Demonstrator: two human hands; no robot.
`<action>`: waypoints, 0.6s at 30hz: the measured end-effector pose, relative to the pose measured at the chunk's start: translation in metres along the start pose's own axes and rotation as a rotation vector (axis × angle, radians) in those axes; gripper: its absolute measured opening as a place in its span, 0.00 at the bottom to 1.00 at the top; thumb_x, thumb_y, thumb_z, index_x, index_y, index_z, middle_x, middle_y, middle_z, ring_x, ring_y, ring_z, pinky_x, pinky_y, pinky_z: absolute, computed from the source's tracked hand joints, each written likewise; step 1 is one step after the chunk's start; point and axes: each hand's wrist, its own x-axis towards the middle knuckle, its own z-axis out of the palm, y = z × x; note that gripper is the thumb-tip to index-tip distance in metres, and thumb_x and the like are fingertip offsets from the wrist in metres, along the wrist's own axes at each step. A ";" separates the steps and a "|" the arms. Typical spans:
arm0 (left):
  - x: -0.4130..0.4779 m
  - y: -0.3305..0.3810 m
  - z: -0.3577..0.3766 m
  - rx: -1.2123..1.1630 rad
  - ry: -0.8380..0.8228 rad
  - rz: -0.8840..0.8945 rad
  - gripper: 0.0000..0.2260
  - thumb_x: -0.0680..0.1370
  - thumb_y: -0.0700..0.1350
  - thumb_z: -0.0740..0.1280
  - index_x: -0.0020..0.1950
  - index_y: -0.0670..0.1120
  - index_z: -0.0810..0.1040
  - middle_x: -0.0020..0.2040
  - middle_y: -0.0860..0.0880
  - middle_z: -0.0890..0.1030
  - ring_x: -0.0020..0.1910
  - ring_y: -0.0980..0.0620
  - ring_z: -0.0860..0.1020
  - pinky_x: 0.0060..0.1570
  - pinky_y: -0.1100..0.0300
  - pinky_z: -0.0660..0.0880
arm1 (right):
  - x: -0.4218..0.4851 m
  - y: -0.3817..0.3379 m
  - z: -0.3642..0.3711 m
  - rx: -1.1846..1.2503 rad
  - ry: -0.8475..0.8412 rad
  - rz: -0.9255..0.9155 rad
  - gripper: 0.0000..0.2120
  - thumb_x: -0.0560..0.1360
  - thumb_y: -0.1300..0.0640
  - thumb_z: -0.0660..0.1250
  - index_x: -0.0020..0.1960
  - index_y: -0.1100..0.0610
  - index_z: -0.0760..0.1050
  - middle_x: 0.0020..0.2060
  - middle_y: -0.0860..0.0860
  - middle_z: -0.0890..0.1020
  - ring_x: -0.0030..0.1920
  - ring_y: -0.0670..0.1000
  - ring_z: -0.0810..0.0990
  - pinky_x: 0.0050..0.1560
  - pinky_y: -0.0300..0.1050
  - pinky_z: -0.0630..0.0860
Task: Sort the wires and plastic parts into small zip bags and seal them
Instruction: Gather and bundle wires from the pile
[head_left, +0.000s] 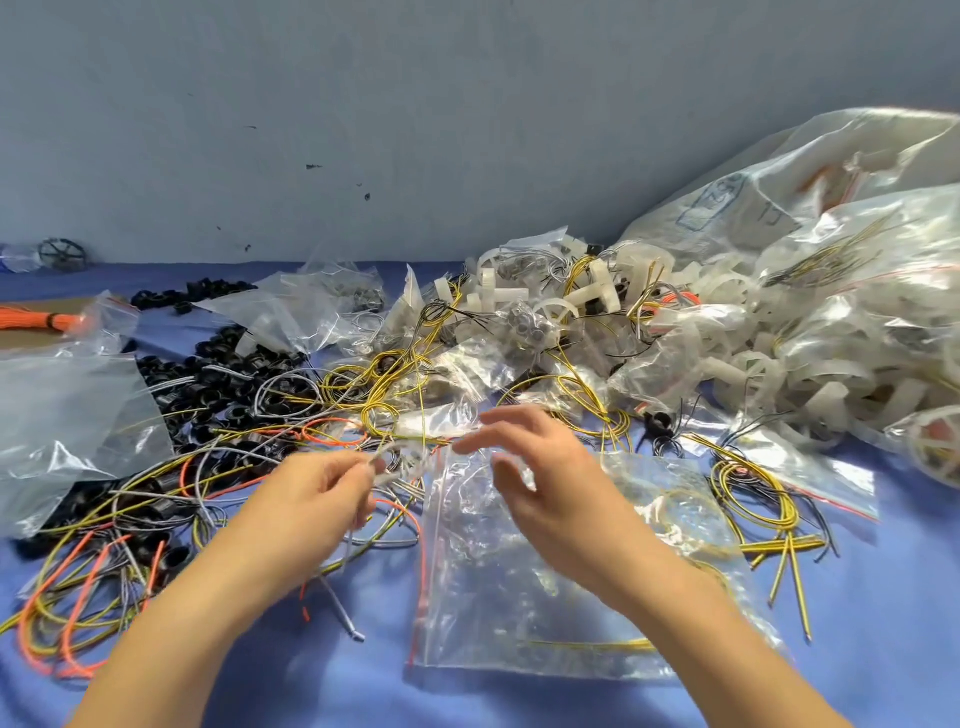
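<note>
Pinching grey wire (344, 613), centre frame: left hand (317, 499). Right hand (540, 467), fingers spread, holding nothing, over zip bag (519, 587) lower right of the wire; its red-striped mouth faces the left hand.

Bare blue cloth (311, 691) along the near edge, between the forearms and at the near right corner: open passage. Flat zip bag (519, 587) covers front centre. Gray wire (346, 613), pinched in left hand (317, 499), trails into the gap left of the bag. Right hand (535, 467), fingers loose, hovers over the bag's top. Left side blocked by wire tangle (88, 597), black rings (218, 374), big clear bag (62, 415). Right and back blocked by heap of white plastic parts (753, 364) and bags, up to the wall (363, 104). Yellow wire coil (753, 493) just right of the zip bag.
</note>
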 end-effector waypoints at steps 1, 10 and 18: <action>-0.005 -0.005 -0.001 0.048 -0.058 -0.022 0.12 0.81 0.40 0.60 0.47 0.36 0.81 0.29 0.50 0.76 0.28 0.55 0.69 0.38 0.55 0.67 | 0.000 0.000 0.004 -0.103 -0.043 -0.045 0.20 0.77 0.66 0.61 0.59 0.45 0.79 0.63 0.47 0.74 0.63 0.50 0.72 0.63 0.47 0.69; -0.038 0.018 0.011 -0.183 -0.541 -0.021 0.11 0.82 0.42 0.61 0.47 0.41 0.81 0.35 0.52 0.79 0.35 0.56 0.76 0.35 0.65 0.71 | 0.011 -0.004 0.014 -0.379 -0.216 -0.120 0.29 0.72 0.66 0.63 0.65 0.38 0.72 0.73 0.45 0.64 0.72 0.51 0.60 0.68 0.48 0.57; -0.025 0.041 0.035 -0.214 -0.528 -0.135 0.10 0.75 0.34 0.65 0.37 0.41 0.83 0.32 0.47 0.81 0.29 0.55 0.76 0.31 0.67 0.72 | 0.007 -0.016 0.013 -0.193 -0.086 -0.124 0.08 0.72 0.62 0.63 0.46 0.52 0.78 0.65 0.49 0.75 0.64 0.55 0.71 0.62 0.53 0.67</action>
